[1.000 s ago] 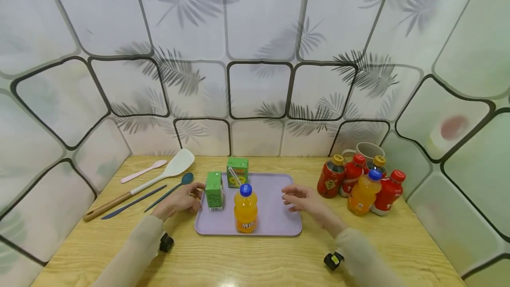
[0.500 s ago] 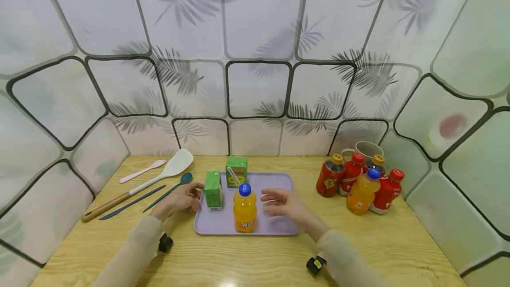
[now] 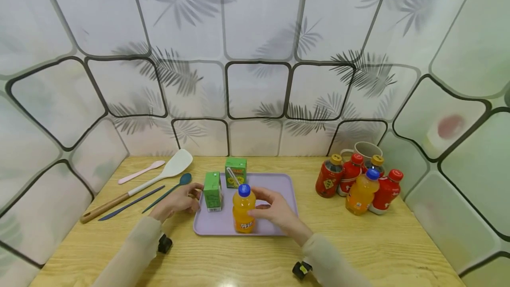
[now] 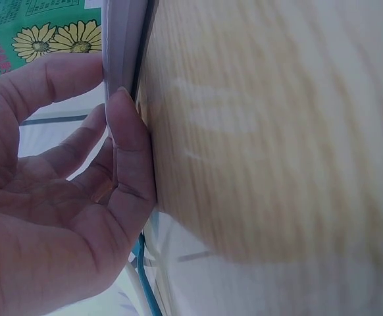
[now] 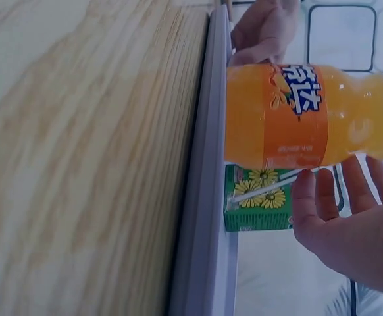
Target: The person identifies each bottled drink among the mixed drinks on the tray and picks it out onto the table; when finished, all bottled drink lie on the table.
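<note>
An orange soda bottle (image 3: 243,216) with a blue cap stands upright on the purple tray (image 3: 275,183). My right hand (image 3: 276,211) is at the bottle's right side, thumb in front and fingers loosely curved; in the right wrist view the fingertips (image 5: 303,187) reach the bottle's edge without wrapping round it. At the tray's left edge my left hand (image 3: 181,199) holds the rim (image 4: 122,46), with one digit above and another finger low against its outer side. Two green drink cartons stand on the tray: one on the left (image 3: 213,194), one farther back (image 3: 236,174) with a straw on its front.
Left of the tray lie a pink spoon (image 3: 141,172), a white spatula (image 3: 175,165) with a wooden handle, a blue knife (image 3: 131,203) and a teal spoon (image 3: 184,179). Several bottles (image 3: 360,194) and a mug (image 3: 368,149) stand at the right. A patterned wall (image 3: 259,92) encloses the back.
My right hand has moved left across the tray, from its right edge to the orange soda bottle. The left hand stays at the tray's left rim.
</note>
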Tool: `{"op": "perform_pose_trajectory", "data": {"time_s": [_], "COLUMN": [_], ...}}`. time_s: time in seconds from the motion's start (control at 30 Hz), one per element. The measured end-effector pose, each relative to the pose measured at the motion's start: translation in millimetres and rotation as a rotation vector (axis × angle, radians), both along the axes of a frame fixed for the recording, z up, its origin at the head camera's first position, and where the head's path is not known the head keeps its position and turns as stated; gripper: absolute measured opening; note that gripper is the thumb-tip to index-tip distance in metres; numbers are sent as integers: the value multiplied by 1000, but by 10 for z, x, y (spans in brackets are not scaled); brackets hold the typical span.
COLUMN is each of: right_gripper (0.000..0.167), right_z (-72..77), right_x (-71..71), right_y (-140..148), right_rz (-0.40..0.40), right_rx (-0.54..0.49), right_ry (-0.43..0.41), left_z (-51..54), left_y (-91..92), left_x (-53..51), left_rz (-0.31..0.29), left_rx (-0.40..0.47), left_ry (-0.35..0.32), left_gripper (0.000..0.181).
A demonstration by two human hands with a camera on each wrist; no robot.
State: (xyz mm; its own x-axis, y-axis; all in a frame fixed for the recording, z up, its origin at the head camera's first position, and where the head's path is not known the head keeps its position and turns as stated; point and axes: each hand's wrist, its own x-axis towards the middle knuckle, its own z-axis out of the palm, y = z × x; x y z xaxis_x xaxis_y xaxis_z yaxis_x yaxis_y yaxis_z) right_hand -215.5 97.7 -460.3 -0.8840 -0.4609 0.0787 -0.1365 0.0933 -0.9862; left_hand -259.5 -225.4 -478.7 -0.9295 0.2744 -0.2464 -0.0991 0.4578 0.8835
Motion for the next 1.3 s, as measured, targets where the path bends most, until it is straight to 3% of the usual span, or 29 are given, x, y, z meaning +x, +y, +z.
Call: {"op": "perform_pose_trajectory", "data": {"time_s": [0.47,0.63,0.87,1.1,1.3], "right_gripper": [62,61,61,57,56], "right_z": [28,18,73,150,194], "right_x": [88,94,89,53,26], "right_y": [-158,-143,3,255,465], "right_rz": [-152,-187,-260,-333,-416], "right_rx": [31,15,-26,-29,-33], "right_ry": [175,170,166,268,259], "left_z": [-6,4,22,28,23], "left_y": [-9,1,8,8,9], "left_x": [-21,-8,-2,10,-2], "left_rz": [24,23,22,16,19], "left_rx": [-20,-28,-30,-38,-43], "left_ry": [-16,-13,-10,-11,-9], "left_gripper": [72,72,71,71,71]}}
